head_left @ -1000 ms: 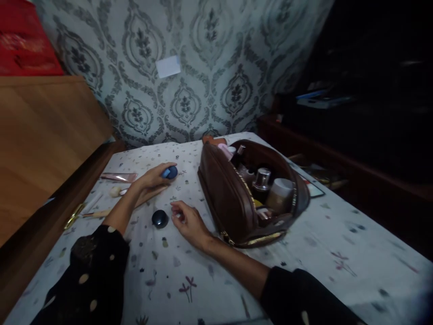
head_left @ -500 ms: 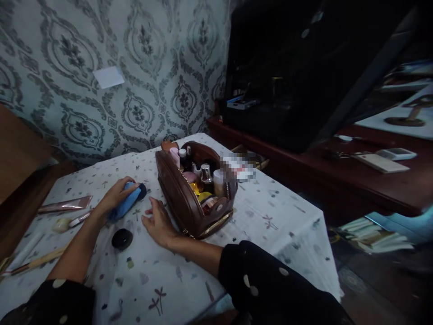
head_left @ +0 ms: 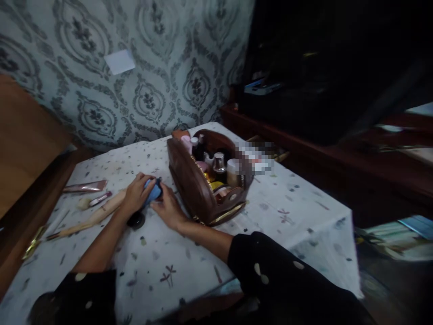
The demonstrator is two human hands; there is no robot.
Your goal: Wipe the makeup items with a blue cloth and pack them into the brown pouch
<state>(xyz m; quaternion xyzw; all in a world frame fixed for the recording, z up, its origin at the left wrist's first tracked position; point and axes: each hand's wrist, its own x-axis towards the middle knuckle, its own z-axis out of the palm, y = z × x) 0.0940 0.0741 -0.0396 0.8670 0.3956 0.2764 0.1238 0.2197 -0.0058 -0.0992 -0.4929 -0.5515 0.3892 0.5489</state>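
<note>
My left hand (head_left: pixel 136 195) is closed on a blue cloth (head_left: pixel 152 193) just above the table. A small dark object (head_left: pixel 158 184), its kind unclear, shows at the far end of the cloth. My right hand (head_left: pixel 171 210) curls its fingers against that dark object from the other side, close to the left hand. A round black lid or jar (head_left: pixel 136 220) lies on the tablecloth beneath my left wrist. Right of my hands stands an unzipped brown cosmetic bag (head_left: pixel 192 189), packed with several bottles and jars, one with a silver cap (head_left: pixel 219 161).
On the left of the patterned tablecloth (head_left: pixel 189 271) lie a pinkish tube (head_left: pixel 86 186), a makeup brush (head_left: pixel 91 221) and other small items. A cardboard-brown panel (head_left: pixel 27 144) rises at left. A dark wooden cabinet (head_left: pixel 304 176) stands at right.
My right hand has moved in to meet the cloth and the dark object; before, it was apart with fingers loose. The view has shifted, so the scene sits further right.
</note>
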